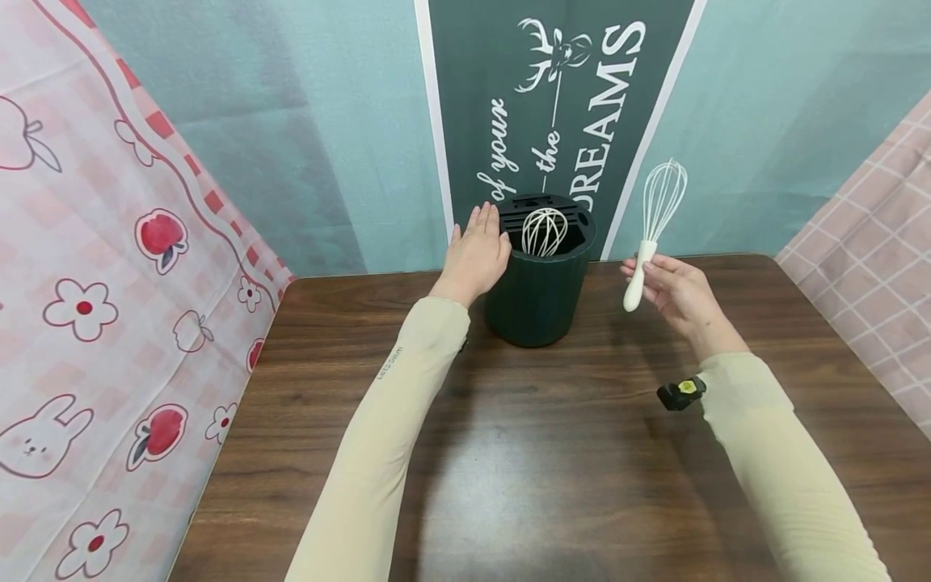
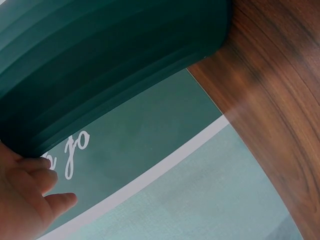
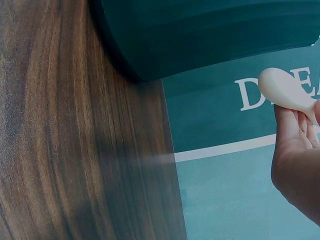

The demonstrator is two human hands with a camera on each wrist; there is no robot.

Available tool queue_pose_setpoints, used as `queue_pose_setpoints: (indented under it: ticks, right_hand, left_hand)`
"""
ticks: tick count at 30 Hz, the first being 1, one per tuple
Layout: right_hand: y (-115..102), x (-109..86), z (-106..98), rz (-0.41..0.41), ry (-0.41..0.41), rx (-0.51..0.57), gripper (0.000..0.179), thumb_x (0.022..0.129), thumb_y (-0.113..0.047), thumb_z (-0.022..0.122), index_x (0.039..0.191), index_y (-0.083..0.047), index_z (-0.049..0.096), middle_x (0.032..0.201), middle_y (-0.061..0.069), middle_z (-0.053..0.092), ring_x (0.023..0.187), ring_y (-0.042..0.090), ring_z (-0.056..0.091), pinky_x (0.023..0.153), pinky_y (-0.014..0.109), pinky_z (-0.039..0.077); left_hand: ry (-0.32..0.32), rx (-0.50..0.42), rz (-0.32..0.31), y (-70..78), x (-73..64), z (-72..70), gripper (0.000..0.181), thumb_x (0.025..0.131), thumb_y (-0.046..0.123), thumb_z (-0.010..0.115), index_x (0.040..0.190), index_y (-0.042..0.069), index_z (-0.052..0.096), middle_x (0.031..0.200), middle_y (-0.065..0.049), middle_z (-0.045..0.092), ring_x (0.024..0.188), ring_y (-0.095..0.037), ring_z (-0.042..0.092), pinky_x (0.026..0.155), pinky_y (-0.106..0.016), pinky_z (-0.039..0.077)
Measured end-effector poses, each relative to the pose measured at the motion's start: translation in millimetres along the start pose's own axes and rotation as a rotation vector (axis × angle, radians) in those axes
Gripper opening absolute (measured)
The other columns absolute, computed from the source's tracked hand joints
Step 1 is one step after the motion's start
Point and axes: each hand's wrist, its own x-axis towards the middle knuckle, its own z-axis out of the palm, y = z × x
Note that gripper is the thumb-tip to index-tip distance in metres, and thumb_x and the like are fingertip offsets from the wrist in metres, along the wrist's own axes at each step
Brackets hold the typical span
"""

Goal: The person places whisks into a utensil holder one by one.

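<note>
And here's the worktop [image 1: 553,469], a broad brown one, dark wood grain streaking right across its surface, the far corners rounded off. Light pools in a pale, glossy patch towards the middle, with darker, soft-edged shadows to either side of it. Up near the far edge, about midway along, stands a dark green container [image 1: 534,303], upright, its rounded base planted flat on the wood, its ridged wall rising straight from there.

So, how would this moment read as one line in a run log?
left hand: at holder's rim | right hand: holds white whisk by handle, wires up | dark green holder: upright on table | second whisk: inside holder
</note>
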Motion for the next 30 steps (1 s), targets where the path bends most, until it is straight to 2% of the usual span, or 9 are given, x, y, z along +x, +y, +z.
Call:
queue_pose_setpoints:
  ticks: [15, 30]
  right_hand:
    - [-7, -9.5, -6, -0.009, -0.06, 0.027, 0.017, 0.093, 0.001, 0.055, 0.103, 0.001, 0.069, 0.099, 0.015, 0.071, 0.095, 0.022, 0.068, 0.081, 0.03, 0.053]
    - [-15, -8.2, 9, -0.044, -0.091, -0.013, 0.018, 0.094, 0.002, 0.055, 0.106, 0.0, 0.068, 0.099, 0.013, 0.071, 0.094, 0.021, 0.068, 0.08, 0.029, 0.054]
  left_hand:
    - [0.026, 0.003, -0.032, 17.6, -19.0, 6.5, 0.056, 0.105, 0.032, 0.022, 0.152, 0.004, 0.017, 0.158, -0.008, 0.016, 0.145, -0.019, 0.01, 0.115, -0.043, 0.012]
    - [0.02, 0.004, -0.028, 16.4, -16.7, 6.8, 0.056, 0.105, 0.032, 0.021, 0.152, 0.003, 0.015, 0.159, -0.008, 0.014, 0.145, -0.019, 0.008, 0.115, -0.043, 0.011]
